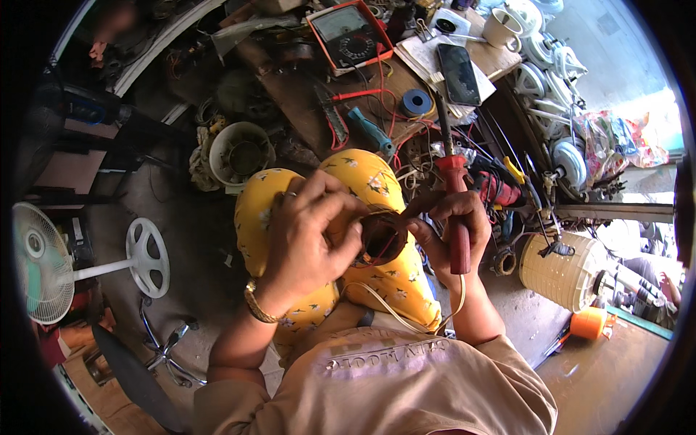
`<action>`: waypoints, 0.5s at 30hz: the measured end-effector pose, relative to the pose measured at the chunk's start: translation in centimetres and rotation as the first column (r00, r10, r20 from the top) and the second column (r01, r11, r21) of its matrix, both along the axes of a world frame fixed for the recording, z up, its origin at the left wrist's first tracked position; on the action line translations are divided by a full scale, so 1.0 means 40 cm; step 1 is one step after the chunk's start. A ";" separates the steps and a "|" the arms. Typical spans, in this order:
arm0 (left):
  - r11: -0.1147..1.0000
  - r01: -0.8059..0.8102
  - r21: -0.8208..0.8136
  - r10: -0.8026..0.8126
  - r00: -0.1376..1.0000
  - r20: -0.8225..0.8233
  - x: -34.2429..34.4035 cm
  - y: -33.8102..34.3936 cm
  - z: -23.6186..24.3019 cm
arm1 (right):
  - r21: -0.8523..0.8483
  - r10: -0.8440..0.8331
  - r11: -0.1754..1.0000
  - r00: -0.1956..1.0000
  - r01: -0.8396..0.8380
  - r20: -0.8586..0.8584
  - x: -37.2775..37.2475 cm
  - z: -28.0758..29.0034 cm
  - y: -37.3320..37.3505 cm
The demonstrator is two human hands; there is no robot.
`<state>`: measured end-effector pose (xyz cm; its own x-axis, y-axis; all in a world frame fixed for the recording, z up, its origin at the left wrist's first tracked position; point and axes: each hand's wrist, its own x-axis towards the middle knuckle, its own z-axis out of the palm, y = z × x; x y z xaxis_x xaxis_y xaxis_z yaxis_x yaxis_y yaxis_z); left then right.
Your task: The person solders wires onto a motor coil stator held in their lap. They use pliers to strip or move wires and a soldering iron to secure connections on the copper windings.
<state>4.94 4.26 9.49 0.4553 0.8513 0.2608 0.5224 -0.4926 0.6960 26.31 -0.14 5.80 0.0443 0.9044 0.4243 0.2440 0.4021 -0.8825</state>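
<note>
Above a cluttered workbench (pixel 304 109), left hand (pixel 308 235) pinching a copper coil (pixel 382 238), right hand (pixel 453 225) gripping a red-handled tool (pixel 457 217).

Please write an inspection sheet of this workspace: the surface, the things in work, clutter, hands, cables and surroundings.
Surface: wooden bench, crowded.
Job's things: round copper coil held over the lap; red-handled screwdriver.
Clutter: multimeter, phone, blue tape roll, cup.
Grippers: left hand pinches the coil; right hand grips the screwdriver and touches the coil.
Cables: white cord from the coil; red leads on the bench.
Surroundings: standing fan, fan base, white fan parts.
</note>
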 end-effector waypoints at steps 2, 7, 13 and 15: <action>0.996 -0.086 0.009 0.086 0.996 0.011 0.005 -0.031 -0.018 | 0.010 -0.003 1.000 0.997 0.002 0.077 -0.009 0.005 0.006; 0.987 -0.145 -0.064 0.150 0.986 0.069 0.020 -0.058 -0.031 | 0.156 -0.058 0.987 0.989 0.036 0.137 -0.045 0.021 0.027; 0.977 -0.208 0.047 0.207 0.978 0.015 0.024 -0.074 -0.020 | 0.209 -0.042 0.978 0.968 -0.011 0.246 -0.056 0.008 0.022; 0.977 -0.213 0.025 0.211 0.975 0.061 0.026 -0.076 -0.032 | 0.246 -0.049 0.969 0.952 -0.028 0.302 -0.050 -0.006 0.018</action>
